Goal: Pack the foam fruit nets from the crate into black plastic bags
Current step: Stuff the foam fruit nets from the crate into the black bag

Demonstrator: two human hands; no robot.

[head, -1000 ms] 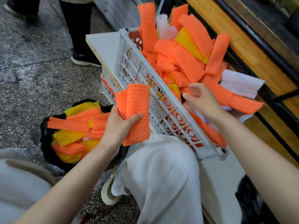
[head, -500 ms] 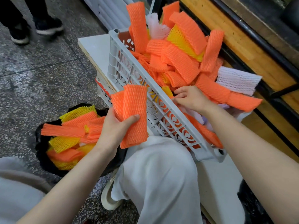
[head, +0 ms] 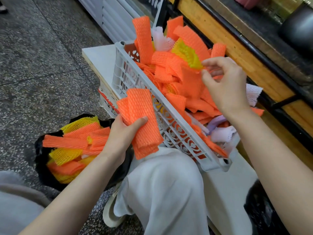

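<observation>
Orange nets [head: 144,116] gripped in left hand [head: 122,133] — right hand [head: 225,85] curled above crate [head: 176,133].

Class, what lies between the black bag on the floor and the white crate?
In the head view, the left hand, gripping a stack of orange nets, lies between the bag and the crate.

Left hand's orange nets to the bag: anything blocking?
Nothing visible. The left hand grips the orange nets beside the bag, whose mouth is open and already heaped with packed nets; only open air lies between.
</observation>
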